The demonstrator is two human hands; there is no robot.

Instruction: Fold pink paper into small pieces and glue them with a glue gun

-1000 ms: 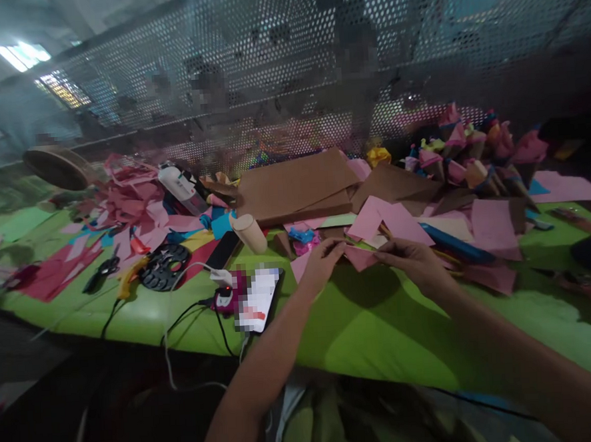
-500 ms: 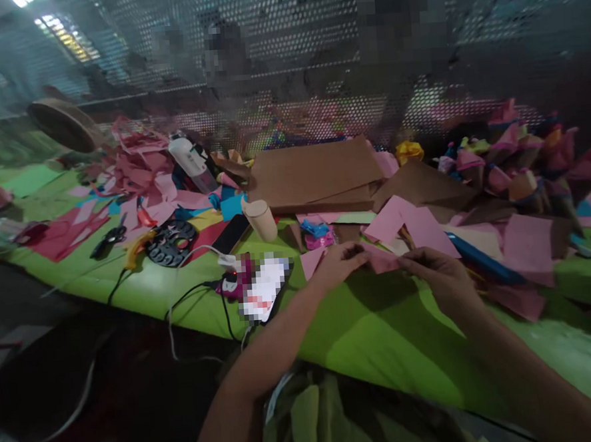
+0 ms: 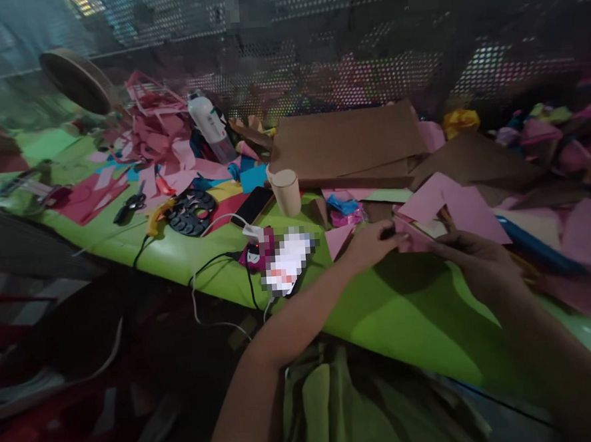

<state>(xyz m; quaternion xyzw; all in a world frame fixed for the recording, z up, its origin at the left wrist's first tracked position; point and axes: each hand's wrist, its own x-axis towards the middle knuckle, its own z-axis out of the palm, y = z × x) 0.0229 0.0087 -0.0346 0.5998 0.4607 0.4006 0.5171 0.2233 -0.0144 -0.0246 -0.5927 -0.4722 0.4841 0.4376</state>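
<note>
Between my hands is a small piece of pink paper (image 3: 413,238), held above the green table. My left hand (image 3: 374,244) pinches its left edge. At its right edge, the fingers of my right hand (image 3: 478,256) are closed on the same paper. Larger pink sheets (image 3: 470,213) lie just behind my right hand. A pink paper triangle (image 3: 339,240) rests by my left wrist, and behind it are a crumpled blue piece (image 3: 343,205) and a shiny pink one (image 3: 348,216).
A lit phone (image 3: 289,265), a purple power adapter (image 3: 256,250) and cables lie left of my forearm. Behind stand a beige cup (image 3: 286,192), a dark phone (image 3: 252,206) and brown cardboard (image 3: 345,144). Further left are a glue gun (image 3: 160,216), scissors (image 3: 129,208) and a white bottle (image 3: 209,126).
The view has shifted, so the table things appear further right and higher. The paper between my hands now looks tilted, with a folded edge showing. Both hands keep their hold.
</note>
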